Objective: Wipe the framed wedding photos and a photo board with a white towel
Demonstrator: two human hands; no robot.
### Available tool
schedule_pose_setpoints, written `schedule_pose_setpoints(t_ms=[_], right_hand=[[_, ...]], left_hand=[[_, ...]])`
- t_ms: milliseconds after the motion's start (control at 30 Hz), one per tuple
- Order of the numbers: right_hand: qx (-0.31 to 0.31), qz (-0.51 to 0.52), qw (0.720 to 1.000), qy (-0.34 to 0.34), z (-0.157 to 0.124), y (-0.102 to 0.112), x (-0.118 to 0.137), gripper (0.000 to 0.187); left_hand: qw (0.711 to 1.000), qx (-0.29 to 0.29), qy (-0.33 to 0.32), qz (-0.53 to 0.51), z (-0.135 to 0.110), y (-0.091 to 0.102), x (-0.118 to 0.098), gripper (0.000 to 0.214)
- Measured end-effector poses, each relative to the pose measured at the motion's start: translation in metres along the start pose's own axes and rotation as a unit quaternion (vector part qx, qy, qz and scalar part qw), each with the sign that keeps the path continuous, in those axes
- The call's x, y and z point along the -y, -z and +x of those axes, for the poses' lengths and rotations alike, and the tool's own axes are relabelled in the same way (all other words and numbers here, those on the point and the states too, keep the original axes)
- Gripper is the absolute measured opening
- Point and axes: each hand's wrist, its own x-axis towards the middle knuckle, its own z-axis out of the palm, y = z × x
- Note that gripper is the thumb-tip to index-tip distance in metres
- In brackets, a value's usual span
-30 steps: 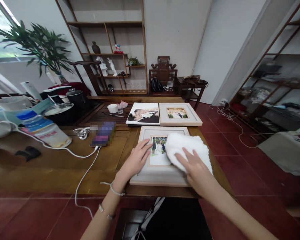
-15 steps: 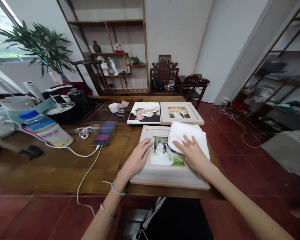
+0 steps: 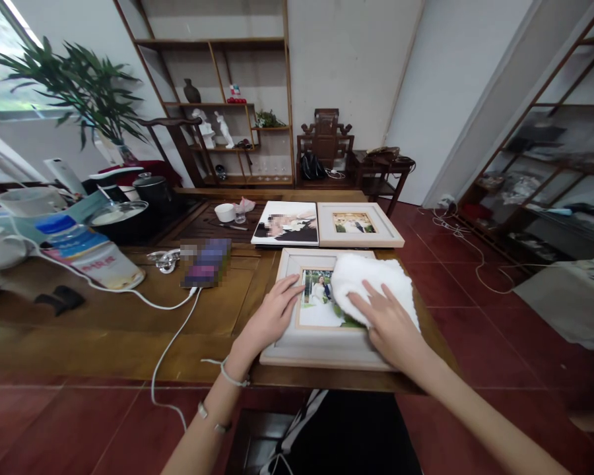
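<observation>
two hands down: my left hand [image 3: 272,316] lies open and flat on the left border of the white photo frame [image 3: 321,348], pinning it. my right hand [image 3: 389,323] presses flat, fingers spread, on a folded white towel [image 3: 371,277] over the photo's right half, not gripping it. the frame lies flat at the near right corner of the wooden table [image 3: 103,330], close to the edge. risks, as i judge: a hard pull toward me could slide it off, and a far push could bump the smaller framed photo [image 3: 359,224] just beyond.
</observation>
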Motion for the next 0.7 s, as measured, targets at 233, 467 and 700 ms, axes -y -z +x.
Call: schedule_pose_setpoints(t_ms=[233, 467, 700], right_hand=[[-0.012, -0.045, 0.999, -0.018, 0.067, -0.012, -0.049, 0.070], [0.040, 0.002, 0.998, 0.054, 0.025, 0.002, -0.020, 0.076], [0.108, 0.089, 0.985, 0.098, -0.045, 0.033, 0.031, 0.092]], left_hand=[[1.000, -0.002, -0.001, 0.000, 0.001, 0.000, 0.002, 0.032], [1.000, 0.000, 0.007, -0.002, 0.001, 0.000, 0.001, 0.032], [1.000, 0.004, 0.016, 0.001, -0.001, -0.003, 0.001, 0.033]])
